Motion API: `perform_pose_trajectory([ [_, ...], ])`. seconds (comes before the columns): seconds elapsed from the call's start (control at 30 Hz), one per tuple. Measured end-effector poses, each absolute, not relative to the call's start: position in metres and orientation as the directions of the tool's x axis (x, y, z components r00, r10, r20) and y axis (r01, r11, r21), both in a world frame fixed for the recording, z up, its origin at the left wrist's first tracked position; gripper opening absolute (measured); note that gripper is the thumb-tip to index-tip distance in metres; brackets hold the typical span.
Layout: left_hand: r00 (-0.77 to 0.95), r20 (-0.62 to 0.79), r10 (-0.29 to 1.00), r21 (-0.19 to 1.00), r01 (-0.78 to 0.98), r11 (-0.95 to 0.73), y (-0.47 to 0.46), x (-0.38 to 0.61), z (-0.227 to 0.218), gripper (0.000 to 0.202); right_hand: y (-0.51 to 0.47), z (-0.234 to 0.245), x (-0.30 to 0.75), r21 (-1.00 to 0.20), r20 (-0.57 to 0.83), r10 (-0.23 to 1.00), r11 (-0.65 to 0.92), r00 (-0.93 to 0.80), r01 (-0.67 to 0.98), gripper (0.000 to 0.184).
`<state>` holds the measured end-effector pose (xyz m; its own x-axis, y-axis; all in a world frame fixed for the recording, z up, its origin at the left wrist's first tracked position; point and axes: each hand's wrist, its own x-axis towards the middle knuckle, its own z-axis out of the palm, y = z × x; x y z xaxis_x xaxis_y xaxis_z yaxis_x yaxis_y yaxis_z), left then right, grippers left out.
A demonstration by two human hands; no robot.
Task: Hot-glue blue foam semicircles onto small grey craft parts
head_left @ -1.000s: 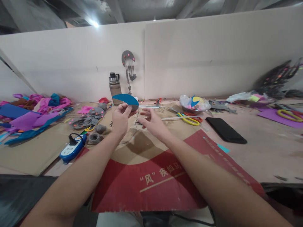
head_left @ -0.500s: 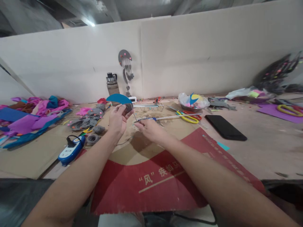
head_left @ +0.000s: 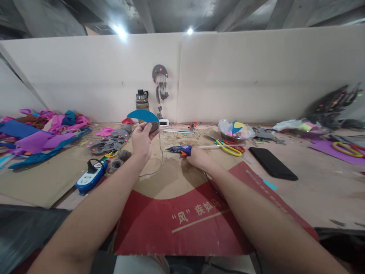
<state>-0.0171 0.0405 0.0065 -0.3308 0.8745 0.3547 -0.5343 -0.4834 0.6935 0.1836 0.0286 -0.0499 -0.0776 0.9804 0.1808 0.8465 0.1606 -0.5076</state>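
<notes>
My left hand pinches a blue felt crescent together with a rounded grey piece, held up above the cardboard. A grey cord dangles from there and curls onto the board. Around the handle of a blue hot glue gun, which has an orange trigger, my right hand is closed. The gun's nozzle points left, and a long pale glue stick appears to run out behind it. My fingertips on the handle are partly hidden.
A red-and-brown cardboard sheet lies under my hands. Left are a power strip, grey yarn and felt scraps. Right are scissors and a black phone. Behind stand a bottle and a hanging grey ornament.
My right hand has left the cord near my left hand, moved right and taken hold of the glue gun. The cord now hangs loose; the view has shifted slightly.
</notes>
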Motion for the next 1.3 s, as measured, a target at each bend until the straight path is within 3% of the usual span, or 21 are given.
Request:
perform_pose_trajectory([
  [0.1,-0.344,0.368,0.864,0.703,-0.505,-0.501,0.042,-0.017,0.004,0.019,0.03,-0.042,0.182,-0.602,0.084,0.996,0.068,-0.021,0.796,0.014],
  [0.23,-0.364,0.339,0.867,0.709,-0.507,-0.49,0.045,-0.02,0.002,0.018,0.027,-0.025,0.18,-0.776,0.196,0.978,0.11,0.071,0.621,0.023],
  [0.5,-0.364,0.28,0.888,0.75,-0.495,-0.439,0.047,-0.022,-0.001,0.016,0.001,-0.005,0.164,-0.9,0.352,0.933,0.316,0.072,0.3,0.031],
  [0.67,-0.351,0.301,0.887,0.76,-0.473,-0.445,0.047,-0.02,-0.003,0.017,-0.003,-0.008,0.155,-0.909,0.414,0.909,0.416,-0.043,0.034,0.028],
  [0.93,-0.354,0.278,0.893,0.818,-0.4,-0.414,0.043,-0.014,-0.004,0.017,-0.007,-0.012,0.155,-0.794,0.572,0.82,0.558,-0.017,0.242,0.025],
  [1.13,-0.303,0.288,0.908,0.825,-0.402,-0.396,0.04,-0.013,-0.004,0.016,-0.011,-0.009,0.157,-0.709,0.621,0.784,0.571,-0.018,0.415,0.029],
  [1.3,-0.304,0.294,0.906,0.827,-0.395,-0.401,0.038,-0.012,-0.003,0.016,-0.01,-0.009,0.156,-0.696,0.616,0.787,0.557,-0.021,0.453,0.036],
])
